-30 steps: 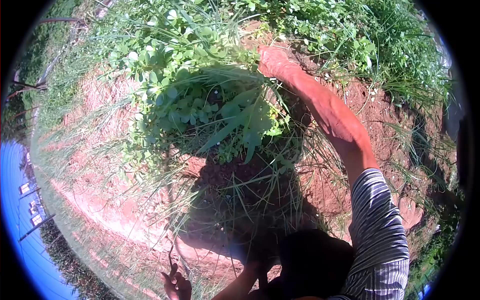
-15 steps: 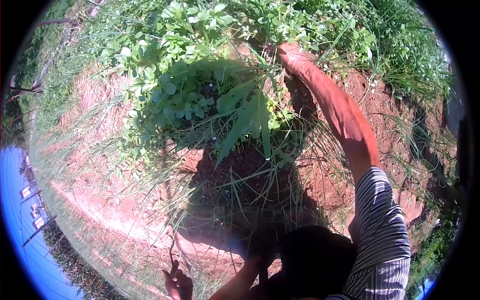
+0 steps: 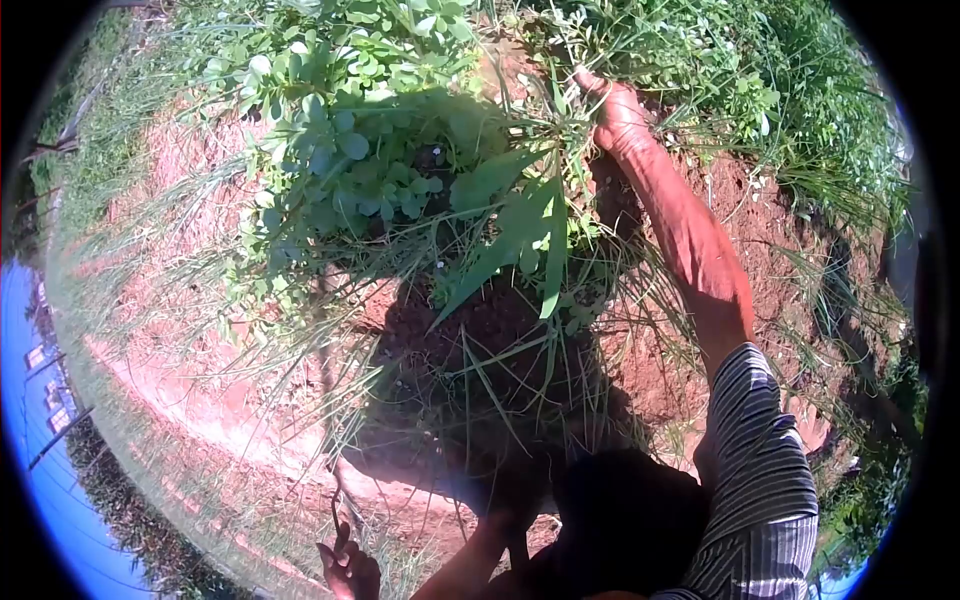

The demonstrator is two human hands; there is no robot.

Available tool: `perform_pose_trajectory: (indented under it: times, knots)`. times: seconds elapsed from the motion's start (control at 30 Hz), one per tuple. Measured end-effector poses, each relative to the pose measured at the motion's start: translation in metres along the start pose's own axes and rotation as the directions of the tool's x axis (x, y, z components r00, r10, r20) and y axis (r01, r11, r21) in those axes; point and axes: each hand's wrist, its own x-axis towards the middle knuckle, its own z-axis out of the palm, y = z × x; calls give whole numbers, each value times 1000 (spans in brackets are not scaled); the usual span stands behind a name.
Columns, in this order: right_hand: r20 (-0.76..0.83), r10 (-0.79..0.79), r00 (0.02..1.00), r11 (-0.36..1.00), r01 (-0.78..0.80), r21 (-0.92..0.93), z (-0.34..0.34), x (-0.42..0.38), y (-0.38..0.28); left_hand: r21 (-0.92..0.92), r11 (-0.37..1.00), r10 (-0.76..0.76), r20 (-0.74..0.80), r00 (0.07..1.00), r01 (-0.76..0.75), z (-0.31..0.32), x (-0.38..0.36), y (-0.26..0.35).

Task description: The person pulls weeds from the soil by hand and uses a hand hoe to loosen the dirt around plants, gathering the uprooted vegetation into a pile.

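Note:
My right hand [image 3: 618, 112] reaches to the far side among the weeds, closed round grass stems [image 3: 565, 110]; leaves partly cover its fingertips. Just left of it, broad long green blades [image 3: 510, 235] hang over shaded soil. A low clump of round-leaved plants [image 3: 345, 150] grows further left. At the bottom left, my left hand [image 3: 350, 572] is closed on a thin, dark, curved tool [image 3: 337, 508] that points up and away. The tool's far end is hard to separate from the dry stalks. The left hand is well apart from the right.
Dense greenery [image 3: 720, 60] lines the far side. Reddish bare soil [image 3: 735, 215] lies right of my arm, with loose grass [image 3: 480, 370] scattered in front. My head's shadow [image 3: 440, 440] falls across the middle. A bare limb [image 3: 465, 565] shows at the bottom.
My right hand has come slightly right and out of the foliage, so more of it shows. The grass by it has shifted. The left hand keeps its hold on the tool.

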Motion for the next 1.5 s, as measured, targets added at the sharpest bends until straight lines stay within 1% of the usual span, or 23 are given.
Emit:
perform_pose_trajectory:
  times: [0.03,0.1,0.13,0.17,0.23,0.27,0.3,0.43,0.47,0.57,0.6,0.67,0.7,0.77,0.9,0.93,0.97,1.0,1.03,1.2,1.3,1.33,1.5]
  knots:
    - [41,-184,982,981,186,-62,2,-5,-4,-11,1000,27,-14,1000,-27,2,-1,2]
    - [201,-60,978,998,55,30,-5,-22,-38,-41,997,63,-50,997,-65,2,-5,2]
    - [202,54,978,991,-28,-130,-9,-27,-61,-84,996,44,21,999,-42,-18,-7,6]
    - [149,-65,987,987,86,-138,-7,-30,-69,-122,992,23,107,994,-9,-37,-1,9]
    - [268,-20,963,994,47,-95,-34,-5,-85,-21,999,26,-38,999,-26,9,4,-6]
    - [210,-52,976,984,85,-154,-22,-22,-96,-17,999,26,-48,999,-27,12,6,-9]
    - [369,87,925,994,-55,-96,-32,-15,-102,9,1000,28,-51,998,-28,17,7,-6]
    - [370,53,928,999,-50,-17,-24,-41,-104,53,997,55,109,992,-61,18,10,9]
    - [428,108,898,993,-117,-5,-24,-49,-107,166,981,85,83,993,-98,21,9,16]
    - [485,197,852,979,-193,-59,-21,-68,-114,111,981,158,28,987,-160,39,8,20]
    - [481,239,843,971,-211,-112,-15,-77,-118,432,847,264,165,950,-310,36,12,32]
    - [407,252,878,965,-197,-172,15,-116,-121,444,758,377,300,876,-478,58,16,34]
    - [430,291,855,955,-229,-191,34,-138,-125,463,709,278,509,815,-532,83,15,34]
    - [476,354,805,935,-286,-211,62,-170,-118,556,589,392,438,809,-586,150,4,3]
    - [524,426,737,891,-241,-385,124,-255,-102,700,369,268,550,791,-612,224,16,-36]
    - [553,393,734,910,-225,-349,128,-263,-85,644,396,220,625,749,-654,239,15,-56]
    - [581,407,705,904,-219,-367,138,-279,-81,691,265,215,638,739,-673,258,6,-73]
    - [600,419,682,897,-207,-390,145,-299,-79,719,300,195,597,778,-627,261,14,-83]
    - [615,429,661,890,-192,-414,152,-316,-78,775,210,187,567,802,-596,263,17,-93]
    - [549,401,733,916,-309,-256,161,-342,-63,684,210,207,667,716,-698,260,19,-129]
    - [618,434,656,900,-355,-255,150,-341,-59,717,255,182,624,760,-649,249,24,-132]
    - [651,501,571,846,-481,-230,146,-343,-65,705,360,116,616,779,-611,244,24,-128]
    - [686,462,562,854,-490,-173,127,-327,-54,505,628,202,630,750,-592,221,28,-105]
